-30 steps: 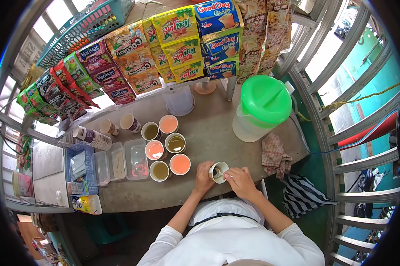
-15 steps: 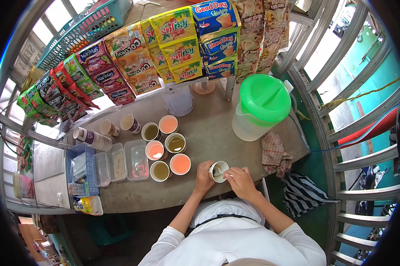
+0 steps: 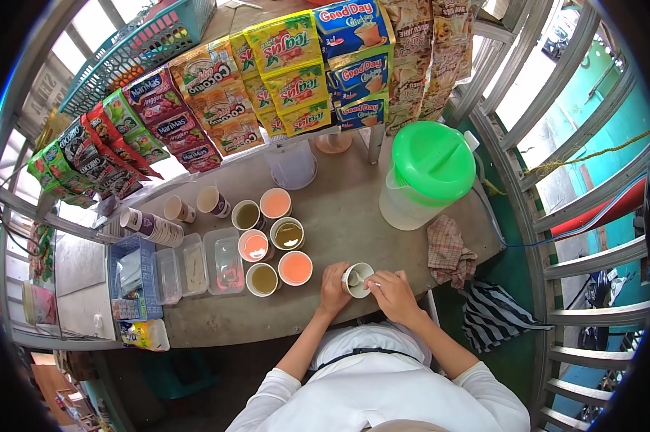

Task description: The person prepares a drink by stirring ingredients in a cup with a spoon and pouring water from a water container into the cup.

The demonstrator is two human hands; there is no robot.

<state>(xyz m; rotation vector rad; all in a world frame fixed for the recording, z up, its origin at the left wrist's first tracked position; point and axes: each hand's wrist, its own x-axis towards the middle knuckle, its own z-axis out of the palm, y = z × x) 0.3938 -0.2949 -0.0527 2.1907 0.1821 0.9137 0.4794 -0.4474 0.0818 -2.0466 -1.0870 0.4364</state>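
My left hand (image 3: 333,289) is wrapped round the side of a paper cup (image 3: 349,291) near the table's front edge. In my right hand (image 3: 395,295) is a spoon (image 3: 377,284), pinched by its handle, its other end inside that cup. What the cup contains is hard to make out. To the left stand several filled paper cups: some hold a pink-orange drink (image 3: 294,268), others an olive-coloured drink (image 3: 263,279).
A clear pitcher with a green lid (image 3: 433,162) and a checked cloth (image 3: 451,252) are at the right. Clear plastic tubs (image 3: 225,259), stacked cups (image 3: 152,225) and a blue basket (image 3: 134,281) stand left. Drink sachets (image 3: 292,86) hang along the back.
The camera view has shifted very slightly. Both hands keep their hold on the cup and the spoon, with hardly any visible movement.
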